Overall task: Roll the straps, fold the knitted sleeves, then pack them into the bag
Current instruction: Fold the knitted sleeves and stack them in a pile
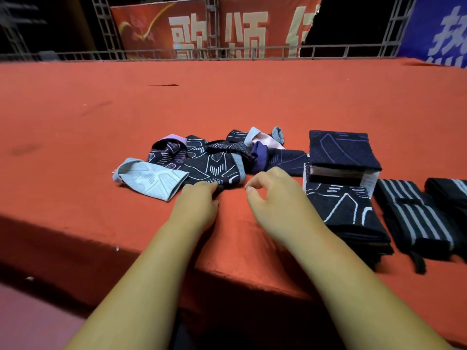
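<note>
Left hand [199,200] touches a dark sleeve [214,168] in the pile on the desk [227,97], grip unclear; right hand [275,195] hovers, loosely curled, grasping nothing.

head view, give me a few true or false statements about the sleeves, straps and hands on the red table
1. The left hand touches the near edge of the black white-lined sleeve. True.
2. The right hand grips a striped strap. False: it is empty, over bare red table.
3. The grey sleeve lies leftmost in the pile. True.
4. The folded sleeve stack sits left of both hands. False: it sits to their right.
</note>
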